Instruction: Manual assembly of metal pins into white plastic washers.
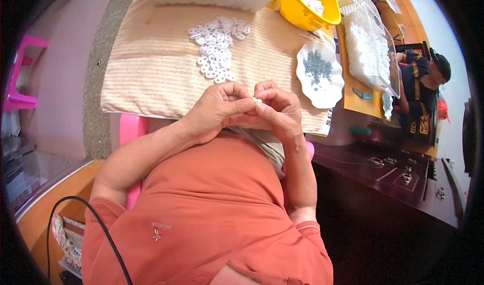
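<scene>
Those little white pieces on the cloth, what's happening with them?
A person in an orange shirt holds both hands together over the near edge of a striped cloth. The left hand and right hand pinch one small white piece between their fingertips. A heap of white rings lies farther up the cloth, a white plate of small grey parts to the right.
</scene>
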{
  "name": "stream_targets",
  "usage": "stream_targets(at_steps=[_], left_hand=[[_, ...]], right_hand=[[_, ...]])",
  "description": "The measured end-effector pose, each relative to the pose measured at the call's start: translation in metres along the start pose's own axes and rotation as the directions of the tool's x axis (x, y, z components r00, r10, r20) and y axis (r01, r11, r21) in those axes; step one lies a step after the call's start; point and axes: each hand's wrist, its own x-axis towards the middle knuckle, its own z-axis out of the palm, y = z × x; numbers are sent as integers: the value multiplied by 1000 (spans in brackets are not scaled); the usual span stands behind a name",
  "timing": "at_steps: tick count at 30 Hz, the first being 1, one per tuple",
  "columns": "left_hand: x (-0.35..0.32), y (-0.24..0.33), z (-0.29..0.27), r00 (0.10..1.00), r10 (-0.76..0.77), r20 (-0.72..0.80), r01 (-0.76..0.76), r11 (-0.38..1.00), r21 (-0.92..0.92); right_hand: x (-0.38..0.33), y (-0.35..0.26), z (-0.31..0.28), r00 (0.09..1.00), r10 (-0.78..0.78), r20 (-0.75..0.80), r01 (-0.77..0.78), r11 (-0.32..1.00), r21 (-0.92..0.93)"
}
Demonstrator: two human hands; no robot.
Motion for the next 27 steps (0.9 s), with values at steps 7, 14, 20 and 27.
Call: stream_targets(at_steps=[7, 14, 20, 27], left_hand=[[-3, 1, 1, 999, -13, -35, 15, 997, 79], [-5, 5, 5, 998, -26, -49, 30, 994, 103], [-7, 6, 6, 999, -8, -43, 14, 989, 149], [-4, 9, 8, 999, 16, -45, -7, 981, 194]], right_hand=[[3, -20, 2, 977, 75, -201, -133, 947, -293], [38, -64, -32, 890, -239, -388, -14, 837, -548], [89, -114, -67, 743, -558, -371, 147, 676, -722], [115, -113, -97, 704, -630, -327, 100, 544, -833]])
